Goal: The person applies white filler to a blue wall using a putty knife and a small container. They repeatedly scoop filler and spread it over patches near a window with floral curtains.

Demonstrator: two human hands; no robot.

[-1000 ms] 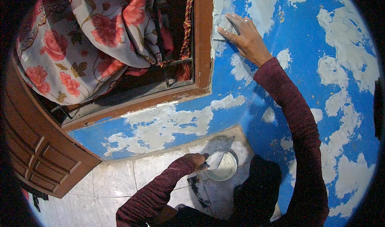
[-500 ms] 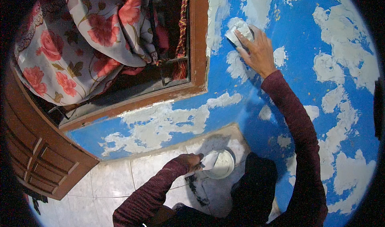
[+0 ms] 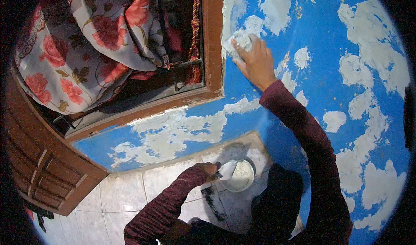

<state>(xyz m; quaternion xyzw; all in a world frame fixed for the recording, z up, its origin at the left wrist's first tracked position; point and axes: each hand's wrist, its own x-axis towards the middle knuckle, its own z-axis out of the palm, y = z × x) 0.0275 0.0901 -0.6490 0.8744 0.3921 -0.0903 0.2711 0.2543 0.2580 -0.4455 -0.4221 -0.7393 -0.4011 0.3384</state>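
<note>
My right hand is closed on a flat, putty-coated scraper, pressed to the blue wall close beside the wooden window frame. Its handle is hidden under my palm. Low down, my left hand grips what looks like a putty knife, its pale flat blade reaching over the rim of a round white tub. Whitish putty lies in the tub. My fingers hide most of that tool's grip.
Patches of pale putty cover parts of the wall. A floral curtain and a twisted cord hang at the window. A brown panelled shutter stands open at left. Below are white floor tiles and a dark flat object.
My right hand has moved left and slightly down with the scraper, nearer the window frame. The putty patch it covered now shows. My left hand stays by the tub.
</note>
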